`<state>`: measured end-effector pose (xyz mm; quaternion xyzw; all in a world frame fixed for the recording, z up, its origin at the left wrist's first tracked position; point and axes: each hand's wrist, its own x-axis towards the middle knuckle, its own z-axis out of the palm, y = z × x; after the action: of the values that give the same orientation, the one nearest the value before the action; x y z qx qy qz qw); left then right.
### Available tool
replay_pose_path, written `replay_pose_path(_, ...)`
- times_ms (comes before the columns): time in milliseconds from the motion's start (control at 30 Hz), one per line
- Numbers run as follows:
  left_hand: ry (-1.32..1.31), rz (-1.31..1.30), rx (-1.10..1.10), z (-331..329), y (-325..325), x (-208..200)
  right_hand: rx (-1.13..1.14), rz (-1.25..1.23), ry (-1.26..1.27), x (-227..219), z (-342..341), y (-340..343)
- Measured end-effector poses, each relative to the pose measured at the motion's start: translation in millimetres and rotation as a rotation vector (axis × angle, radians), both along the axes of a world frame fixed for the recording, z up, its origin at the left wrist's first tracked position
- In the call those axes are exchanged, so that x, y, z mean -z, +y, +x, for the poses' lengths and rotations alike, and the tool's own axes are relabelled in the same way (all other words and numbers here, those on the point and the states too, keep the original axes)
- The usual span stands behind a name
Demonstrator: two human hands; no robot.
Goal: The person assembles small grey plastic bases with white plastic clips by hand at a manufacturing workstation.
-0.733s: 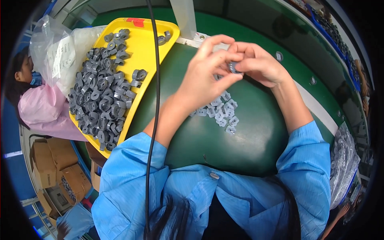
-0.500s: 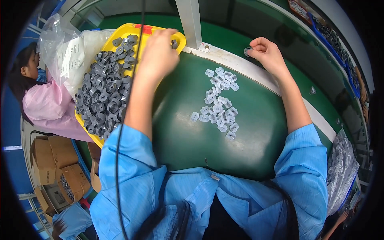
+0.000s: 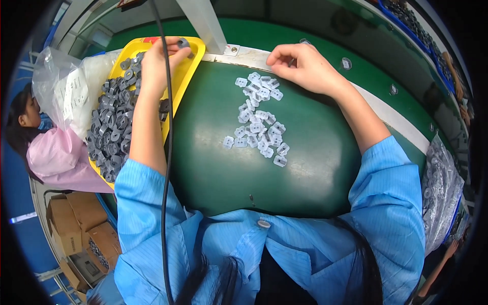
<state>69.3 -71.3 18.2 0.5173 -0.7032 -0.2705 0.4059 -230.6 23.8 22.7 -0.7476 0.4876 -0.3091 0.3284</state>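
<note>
My left hand [image 3: 161, 63] is over the far end of a yellow tray [image 3: 195, 56], its thumb and fingers closed on a dark grey plastic ring-shaped part [image 3: 183, 43]. Many similar grey parts [image 3: 109, 127] are heaped in the tray below my wrist. My right hand [image 3: 302, 66] hovers over the white rail [image 3: 254, 57] with its fingers curled in; whatever they may hold is hidden. Just beyond its knuckles a small clear-and-grey piece [image 3: 305, 41] shows on the green belt. Small translucent white plastic pieces [image 3: 259, 117] lie in a loose pile on the green table between my arms.
Several small pieces [image 3: 346, 63] sit along the green belt [image 3: 325, 43] beyond the rail. A black cable [image 3: 168, 127] hangs across the view. A person in pink [image 3: 66, 152] is at the left, above cardboard boxes [image 3: 81, 213]. At the right lies a clear plastic bag [image 3: 441, 193].
My left hand has come up with a grey part showing in its fingers. My right hand has drawn toward the rail, and the clear piece once at its fingertips now appears beyond its knuckles. The view has shifted.
</note>
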Motion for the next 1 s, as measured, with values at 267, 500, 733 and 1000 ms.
replay_pose_path(267,-0.123,-0.077,0.101,-45.7,45.9,-7.0,-0.077,-0.035,0.086,7.9,-6.7,17.7)
replay_pose_path(500,0.615,0.129,0.182,-87.0,70.0,1.9,0.088,-0.09,0.187,10.6,1.4,25.5)
replay_pose_path(733,0.025,-0.207,0.202,-92.4,88.0,20.1,0.214,0.022,-0.03,2.9,16.4,28.6)
replay_pose_path(1000,0.027,-0.349,0.217,-102.1,91.4,20.6,0.132,0.198,-0.399,-12.9,19.4,12.0)
